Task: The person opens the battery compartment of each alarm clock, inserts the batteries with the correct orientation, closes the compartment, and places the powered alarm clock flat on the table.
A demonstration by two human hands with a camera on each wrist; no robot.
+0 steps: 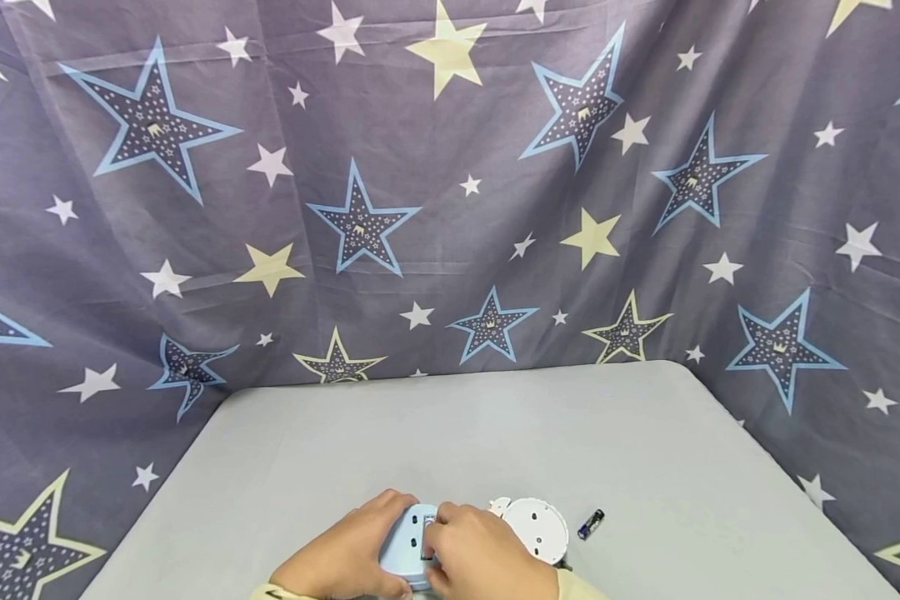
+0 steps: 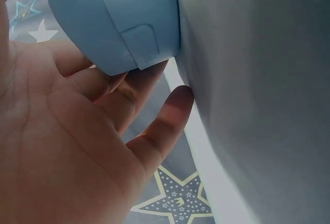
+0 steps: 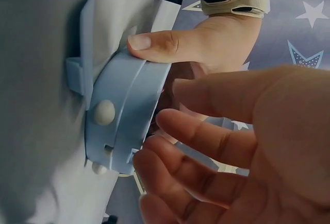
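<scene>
A light blue plastic device (image 1: pixel 401 546) lies on the grey table with its battery compartment (image 1: pixel 427 550) facing up. My left hand (image 1: pixel 348 546) grips it from the left, thumb at the near edge and fingers around the far side. My right hand (image 1: pixel 480 550) has its fingertips at the compartment, covering part of it; I cannot tell whether they pinch a battery there. In the right wrist view the device's side (image 3: pixel 116 113) shows a round cream knob (image 3: pixel 104 112), with my right fingers bent near its back face. The left wrist view shows its smooth blue casing (image 2: pixel 139 23).
Just right of my right hand lies a white round device (image 1: pixel 547 521) with dark openings in its face. A loose dark battery (image 1: pixel 591 524) is farther right on the table (image 1: pixel 450 442). A star-patterned cloth (image 1: pixel 450 208) hangs around the table's back and sides.
</scene>
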